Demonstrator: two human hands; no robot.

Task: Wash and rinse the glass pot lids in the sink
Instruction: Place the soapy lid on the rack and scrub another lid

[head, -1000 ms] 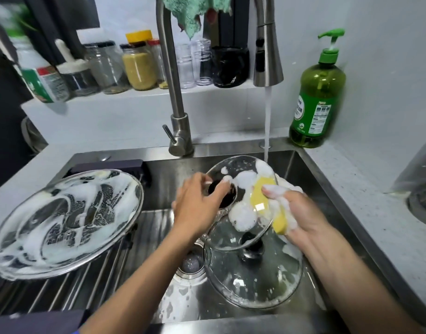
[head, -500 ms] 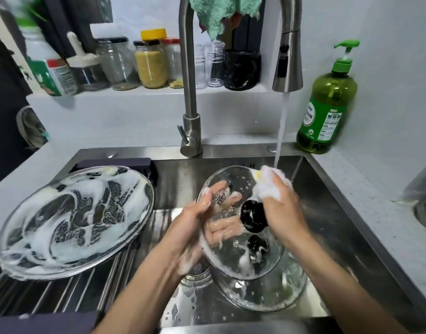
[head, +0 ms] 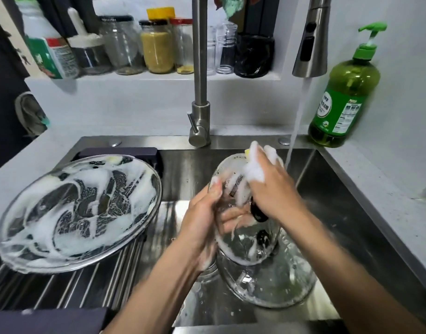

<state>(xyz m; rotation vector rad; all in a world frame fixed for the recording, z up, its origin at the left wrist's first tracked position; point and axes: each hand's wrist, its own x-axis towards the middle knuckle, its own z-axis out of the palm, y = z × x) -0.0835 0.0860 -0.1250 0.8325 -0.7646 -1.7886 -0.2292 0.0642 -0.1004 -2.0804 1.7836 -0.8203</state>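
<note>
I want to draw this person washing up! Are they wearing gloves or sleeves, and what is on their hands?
No gloves and no sleeves show: both forearms are bare all the way to the picture's bottom edge. No rings, watch or bracelet can be seen. White soap foam clings to the right hand, thickest over its fingers, and a little sits on the left hand. Both look wet.

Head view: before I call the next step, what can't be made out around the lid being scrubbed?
- Sponge: mostly buried in foam under the right hand; only a yellow corner shows.
- Held lid: its near-left rim is hidden behind the left hand; motion blur smears both.
- Lower lid: covered in part by the held lid.
- Drain: hidden behind the left wrist.
- Soap bottle: label print too small to read.
</note>
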